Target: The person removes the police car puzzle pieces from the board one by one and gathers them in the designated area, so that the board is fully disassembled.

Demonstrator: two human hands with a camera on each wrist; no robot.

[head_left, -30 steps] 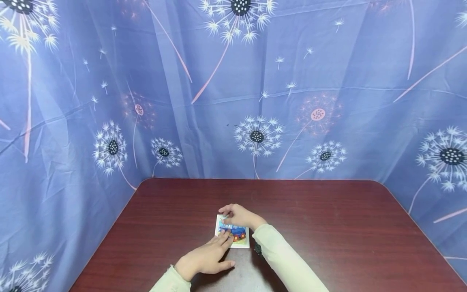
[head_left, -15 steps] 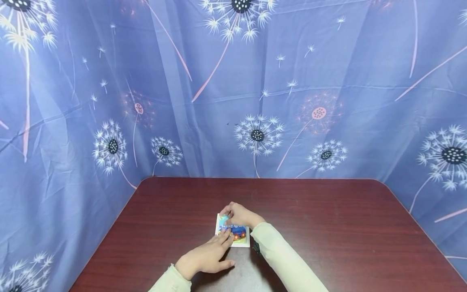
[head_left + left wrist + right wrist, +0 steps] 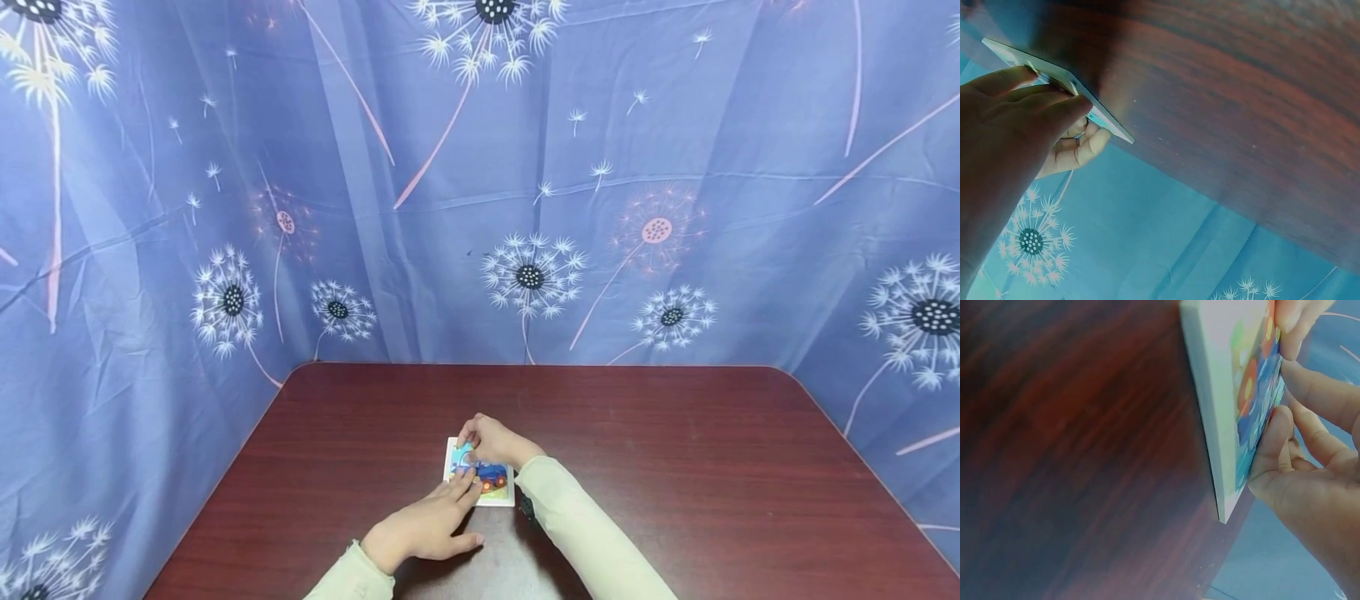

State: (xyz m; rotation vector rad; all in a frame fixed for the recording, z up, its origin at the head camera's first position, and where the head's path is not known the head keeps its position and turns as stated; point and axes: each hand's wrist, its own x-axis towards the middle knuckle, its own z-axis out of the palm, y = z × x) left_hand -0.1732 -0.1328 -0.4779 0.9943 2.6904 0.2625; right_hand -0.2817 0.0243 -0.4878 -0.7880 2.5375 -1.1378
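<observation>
A small square picture puzzle point(image 3: 498, 493) with a pale frame lies flat on the dark red-brown table. Its bright picture shows a blue vehicle with red and yellow wheels. My left hand point(image 3: 431, 525) rests with straight fingers spread over the puzzle's near left part, thumb out on the table. Over the far part, my right hand point(image 3: 497, 442) bends its thumb and fingers together, pinching what looks like a light blue puzzle piece point(image 3: 466, 456) at the picture's surface. In the right wrist view, the right thumb point(image 3: 1270, 447) lies along the picture. Much of the picture is hidden under both hands.
The wooden table point(image 3: 675, 467) stretches away on both sides of the hands. A blue curtain point(image 3: 420, 275) printed with dandelions hangs behind and along the sides of the table. Both forearms wear pale sleeves point(image 3: 592, 533).
My right fingers have shifted slightly rightward over the puzzle, uncovering more light blue at its upper left. My left hand has stayed nearly still.
</observation>
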